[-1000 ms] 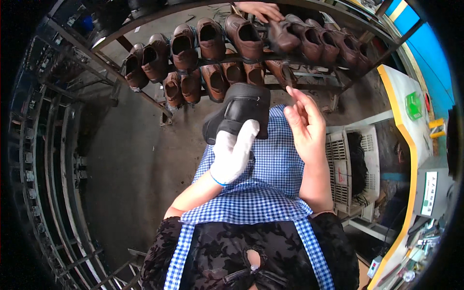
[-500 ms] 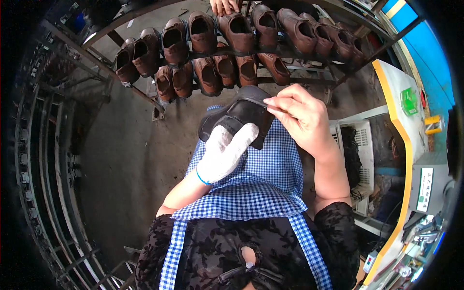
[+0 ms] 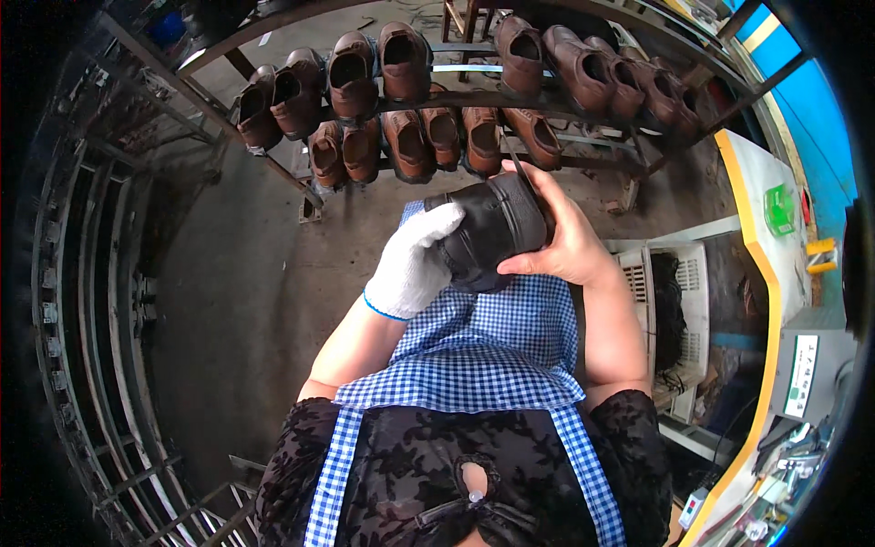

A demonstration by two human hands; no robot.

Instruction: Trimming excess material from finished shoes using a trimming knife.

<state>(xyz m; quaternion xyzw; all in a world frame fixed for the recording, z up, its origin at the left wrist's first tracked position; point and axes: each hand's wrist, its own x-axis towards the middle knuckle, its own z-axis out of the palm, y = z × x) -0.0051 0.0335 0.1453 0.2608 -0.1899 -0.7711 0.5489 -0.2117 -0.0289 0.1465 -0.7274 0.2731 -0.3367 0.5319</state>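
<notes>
A black leather shoe is held up in front of my checked apron, between both hands. My left hand, in a white knit glove with a blue cuff edge, grips its left side, with the thumb laid over the upper. Bare, my right hand wraps the shoe's right end, thumb on the near side and fingers round the far side. The fingers behind the shoe are partly hidden.
Ahead, a metal rack carries several brown shoes on two levels. A yellow-edged workbench stands at the right, with a white plastic crate beside it. Metal rails line the left.
The shoe has turned in my hands, its right end now gripped by my right hand instead of pinched at the edge. Another person's hand and one brown shoe have gone from the upper rack.
</notes>
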